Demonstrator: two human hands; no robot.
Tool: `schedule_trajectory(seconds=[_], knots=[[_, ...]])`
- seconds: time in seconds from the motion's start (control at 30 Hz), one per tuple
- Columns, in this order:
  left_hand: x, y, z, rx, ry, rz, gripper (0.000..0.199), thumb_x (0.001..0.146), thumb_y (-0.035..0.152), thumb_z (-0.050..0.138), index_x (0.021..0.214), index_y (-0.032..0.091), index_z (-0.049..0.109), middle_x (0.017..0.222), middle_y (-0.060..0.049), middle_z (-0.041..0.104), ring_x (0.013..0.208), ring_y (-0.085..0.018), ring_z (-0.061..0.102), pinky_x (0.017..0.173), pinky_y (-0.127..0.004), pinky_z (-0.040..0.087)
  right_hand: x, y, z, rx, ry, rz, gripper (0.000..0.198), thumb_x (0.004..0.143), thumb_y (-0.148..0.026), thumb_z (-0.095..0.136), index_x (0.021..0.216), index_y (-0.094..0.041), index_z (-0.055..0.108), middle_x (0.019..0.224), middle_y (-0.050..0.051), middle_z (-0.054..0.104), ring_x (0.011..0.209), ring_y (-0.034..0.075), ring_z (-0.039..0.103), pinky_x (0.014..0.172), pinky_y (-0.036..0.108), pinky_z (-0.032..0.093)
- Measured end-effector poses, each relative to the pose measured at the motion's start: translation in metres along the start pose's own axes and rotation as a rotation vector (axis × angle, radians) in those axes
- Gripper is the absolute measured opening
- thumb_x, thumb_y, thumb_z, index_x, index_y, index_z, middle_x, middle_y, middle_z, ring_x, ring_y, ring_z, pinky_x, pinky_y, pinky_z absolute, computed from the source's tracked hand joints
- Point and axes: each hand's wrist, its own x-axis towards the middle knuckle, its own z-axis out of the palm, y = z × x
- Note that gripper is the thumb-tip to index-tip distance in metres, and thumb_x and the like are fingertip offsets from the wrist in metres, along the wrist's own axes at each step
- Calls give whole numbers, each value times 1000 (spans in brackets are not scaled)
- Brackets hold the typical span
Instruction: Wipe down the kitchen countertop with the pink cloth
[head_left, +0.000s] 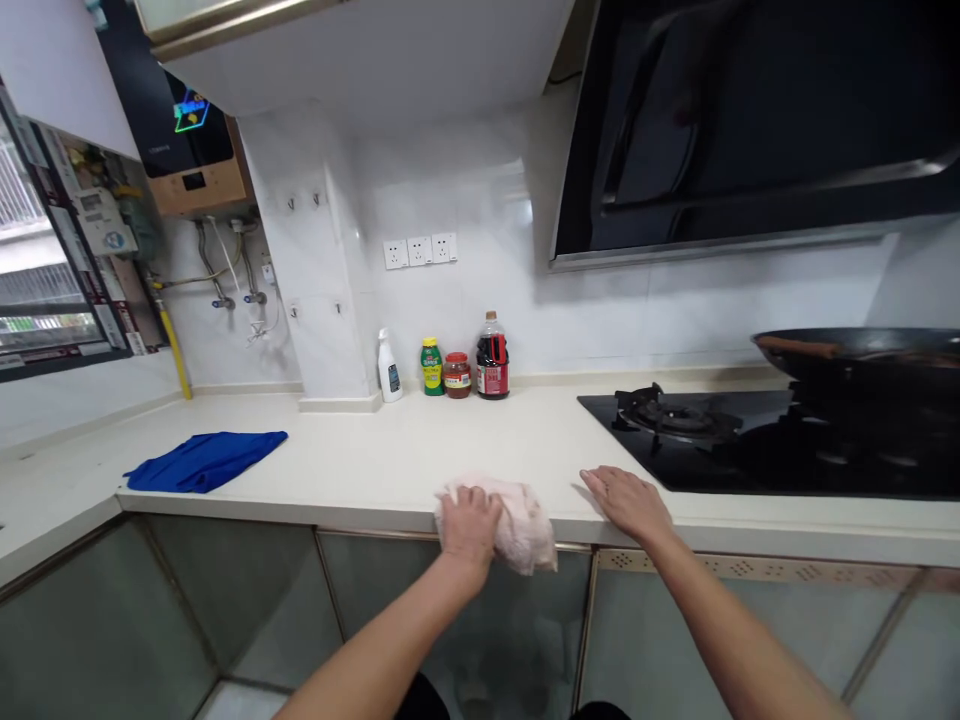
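A pale pink cloth [525,525] lies bunched at the front edge of the white countertop [360,455], part of it hanging over the edge. My left hand [471,530] is closed on the cloth's left side, pressing it against the counter. To the right, my right hand [626,500] rests on the counter near the edge, fingers stretched out and nothing in them. It is close to the left corner of the black gas stove [720,475].
A blue cloth [202,460] lies on the left. Along the wall stand a white spray bottle [389,368], a green-yellow bottle [432,368], a red-lidded jar [457,376] and a dark sauce bottle [492,360]. A wok [862,348] sits on the stove beneath the range hood [750,130].
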Motion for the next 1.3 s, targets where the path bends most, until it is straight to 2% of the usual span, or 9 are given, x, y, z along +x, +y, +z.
schedule_trajectory(seconds=[0.1, 0.23, 0.37, 0.5, 0.63, 0.83, 0.97, 1.13, 1.3], knots=[[17, 44, -3, -59, 44, 75, 56, 82, 28, 71, 134, 29, 52, 127, -16, 58, 117, -36, 50, 94, -63, 39, 0, 2, -2, 31, 31, 16, 42, 101, -43, 30, 118, -27, 66, 131, 7, 63, 124, 26, 53, 106, 47, 40], [22, 54, -4, -126, 84, 148, 56, 81, 28, 73, 134, 27, 53, 123, -15, 59, 113, -33, 52, 92, -57, 42, -2, 0, -8, 124, 113, 21, 54, 103, -46, 20, 123, -22, 64, 132, 10, 62, 125, 25, 53, 106, 44, 43], [24, 48, -1, -157, 94, 168, 60, 79, 29, 74, 135, 23, 53, 123, -17, 60, 112, -35, 54, 91, -57, 44, -24, -40, -3, 313, 211, -81, 60, 104, -46, 10, 134, -22, 56, 137, 11, 56, 129, 22, 51, 105, 37, 46], [18, 30, 0, -175, 90, 217, 50, 86, 27, 65, 134, 21, 55, 123, -17, 63, 115, -33, 56, 98, -54, 44, -56, -91, 14, 427, 138, -405, 57, 96, -57, 47, 146, -29, 43, 147, 10, 48, 135, 29, 44, 114, 53, 35], [-1, -24, -3, -423, 164, 427, 66, 86, 36, 65, 146, 21, 42, 145, -14, 53, 132, -28, 49, 110, -44, 42, -62, -113, 16, 262, 85, -394, 89, 80, -53, 76, 152, -30, 31, 153, 14, 40, 139, 36, 36, 113, 65, 27], [21, -99, -9, -660, 372, -31, 39, 92, 41, 45, 122, 21, 60, 122, -9, 67, 119, -25, 60, 106, -42, 47, -44, -172, 10, 91, -11, -189, 105, 59, -32, 93, 148, -32, 36, 150, 17, 41, 133, 48, 37, 102, 77, 26], [46, -105, 0, -630, 239, -161, 44, 89, 51, 40, 106, 21, 67, 112, -8, 72, 114, -26, 63, 104, -42, 46, -33, -203, 20, 136, -9, -319, 104, 64, -41, 91, 148, -38, 30, 152, 7, 40, 134, 45, 34, 104, 76, 24], [52, -111, 5, -651, 100, -292, 54, 91, 59, 30, 101, 23, 70, 116, -8, 74, 116, -28, 62, 102, -39, 44, -37, -168, 23, 116, 76, -463, 92, 74, -40, 85, 148, -36, 31, 150, 4, 42, 134, 36, 34, 109, 63, 29], [48, -111, -2, -534, 8, -225, 63, 90, 60, 26, 104, 19, 72, 119, -13, 71, 118, -31, 59, 101, -41, 42, -46, -79, 15, 29, 103, -408, 87, 72, -34, 86, 146, -36, 38, 151, 5, 42, 136, 33, 34, 112, 58, 26]])
